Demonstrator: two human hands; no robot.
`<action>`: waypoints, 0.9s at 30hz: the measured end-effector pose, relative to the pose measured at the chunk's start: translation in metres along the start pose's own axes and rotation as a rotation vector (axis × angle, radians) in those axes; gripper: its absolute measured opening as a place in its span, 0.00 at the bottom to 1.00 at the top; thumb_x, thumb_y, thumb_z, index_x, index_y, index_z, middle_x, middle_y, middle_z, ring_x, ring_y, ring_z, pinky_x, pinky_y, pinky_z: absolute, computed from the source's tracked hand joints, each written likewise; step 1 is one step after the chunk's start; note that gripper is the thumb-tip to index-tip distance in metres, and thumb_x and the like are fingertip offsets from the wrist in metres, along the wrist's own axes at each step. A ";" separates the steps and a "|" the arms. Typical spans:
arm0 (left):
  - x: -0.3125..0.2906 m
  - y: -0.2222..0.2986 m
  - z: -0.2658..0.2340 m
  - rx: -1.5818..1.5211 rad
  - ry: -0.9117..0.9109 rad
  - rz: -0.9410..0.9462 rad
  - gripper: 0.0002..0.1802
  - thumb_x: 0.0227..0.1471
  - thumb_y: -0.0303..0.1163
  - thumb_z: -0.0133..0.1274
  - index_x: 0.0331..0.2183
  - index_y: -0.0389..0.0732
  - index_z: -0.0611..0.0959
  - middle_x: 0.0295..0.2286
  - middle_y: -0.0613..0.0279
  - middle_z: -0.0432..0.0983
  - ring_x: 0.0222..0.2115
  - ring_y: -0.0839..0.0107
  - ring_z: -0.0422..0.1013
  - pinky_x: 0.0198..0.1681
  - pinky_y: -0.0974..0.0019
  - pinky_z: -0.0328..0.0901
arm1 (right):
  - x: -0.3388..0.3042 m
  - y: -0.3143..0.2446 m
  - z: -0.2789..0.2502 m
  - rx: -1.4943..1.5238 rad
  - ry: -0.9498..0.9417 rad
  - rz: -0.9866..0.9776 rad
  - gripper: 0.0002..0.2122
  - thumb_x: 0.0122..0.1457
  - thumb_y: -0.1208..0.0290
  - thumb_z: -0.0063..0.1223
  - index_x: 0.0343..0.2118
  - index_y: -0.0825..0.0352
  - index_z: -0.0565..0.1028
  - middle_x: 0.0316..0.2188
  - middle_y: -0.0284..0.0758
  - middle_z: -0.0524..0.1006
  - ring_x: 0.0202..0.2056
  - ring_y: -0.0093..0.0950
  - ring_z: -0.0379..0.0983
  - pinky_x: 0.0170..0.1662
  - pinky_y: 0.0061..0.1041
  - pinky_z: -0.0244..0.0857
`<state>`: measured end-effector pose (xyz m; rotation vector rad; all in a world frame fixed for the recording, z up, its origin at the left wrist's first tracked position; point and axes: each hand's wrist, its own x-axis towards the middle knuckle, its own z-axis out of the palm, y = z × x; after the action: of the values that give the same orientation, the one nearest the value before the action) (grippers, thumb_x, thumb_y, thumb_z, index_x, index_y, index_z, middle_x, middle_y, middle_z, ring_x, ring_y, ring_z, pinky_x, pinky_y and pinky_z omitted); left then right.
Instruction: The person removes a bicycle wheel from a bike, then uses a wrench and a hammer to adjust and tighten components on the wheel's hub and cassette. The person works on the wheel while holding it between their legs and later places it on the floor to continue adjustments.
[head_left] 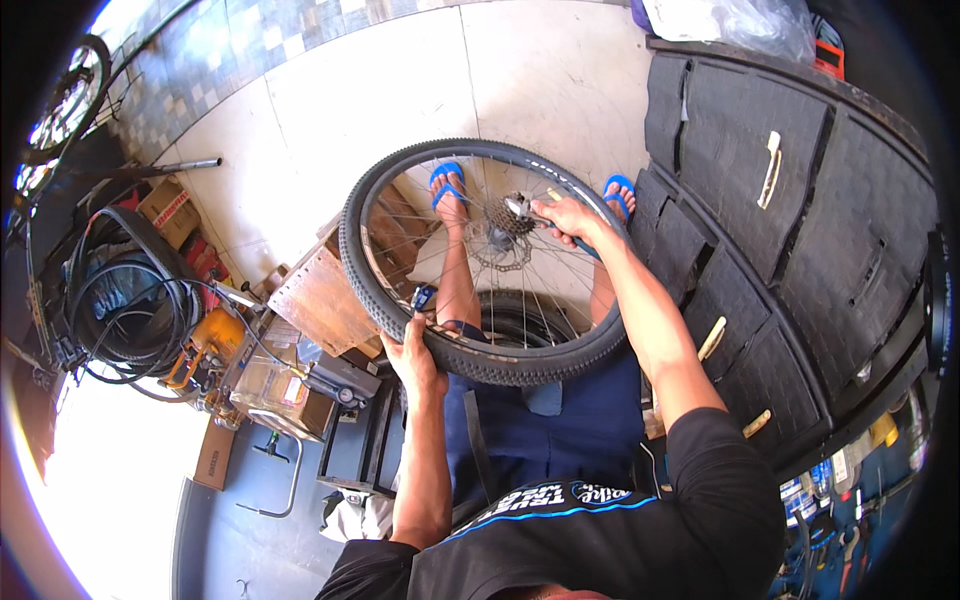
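Observation:
A bicycle wheel point(520, 372) with a black knobby tyre is tilted over my lap. My left hand point(413, 358) grips the tyre at its near left side, fingers partly hidden behind the rim. At the hub, my right hand point(570, 220) is closed round a wrench-like tool with a silver head point(519, 207); its exact kind is not clear. That head meets the cassette point(508, 222) near its middle. Just below the cassette sits a disc brake rotor point(500, 262), and thin spokes run out to the rim.
On the right stands a dark-fronted cabinet point(745, 190) with pale handles. To the left are a wooden board point(322, 300), a cardboard box point(275, 385), a pump with a gauge point(340, 388) and coiled black tyres point(135, 300). Another tyre point(520, 310) lies beneath the wheel.

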<state>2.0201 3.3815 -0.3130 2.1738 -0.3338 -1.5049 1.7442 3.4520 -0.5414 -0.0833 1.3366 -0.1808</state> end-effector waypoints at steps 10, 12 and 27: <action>0.009 -0.009 0.000 -0.034 -0.027 -0.028 0.28 0.57 0.24 0.57 0.55 0.41 0.63 0.30 0.54 0.75 0.19 0.57 0.78 0.23 0.57 0.77 | 0.014 0.006 -0.006 -0.108 0.073 -0.119 0.32 0.65 0.36 0.50 0.28 0.70 0.76 0.13 0.31 0.70 0.09 0.20 0.62 0.12 0.25 0.55; 0.007 -0.008 -0.001 0.004 -0.044 -0.026 0.30 0.57 0.27 0.59 0.56 0.40 0.63 0.31 0.56 0.74 0.22 0.57 0.79 0.25 0.57 0.76 | 0.014 0.011 -0.011 -0.239 0.107 -0.167 0.31 0.64 0.38 0.53 0.32 0.72 0.78 0.18 0.38 0.76 0.15 0.27 0.72 0.18 0.32 0.64; 0.132 0.033 -0.011 0.556 0.070 -0.049 0.38 0.48 0.32 0.61 0.56 0.30 0.62 0.32 0.45 0.76 0.24 0.55 0.77 0.23 0.49 0.76 | -0.115 0.064 -0.015 -0.824 0.682 -0.009 0.18 0.56 0.58 0.62 0.44 0.65 0.81 0.40 0.46 0.84 0.42 0.44 0.83 0.48 0.44 0.75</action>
<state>2.0806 3.2959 -0.4002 2.6644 -0.7540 -1.4829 1.7092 3.5360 -0.4452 -0.7771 2.0193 0.3823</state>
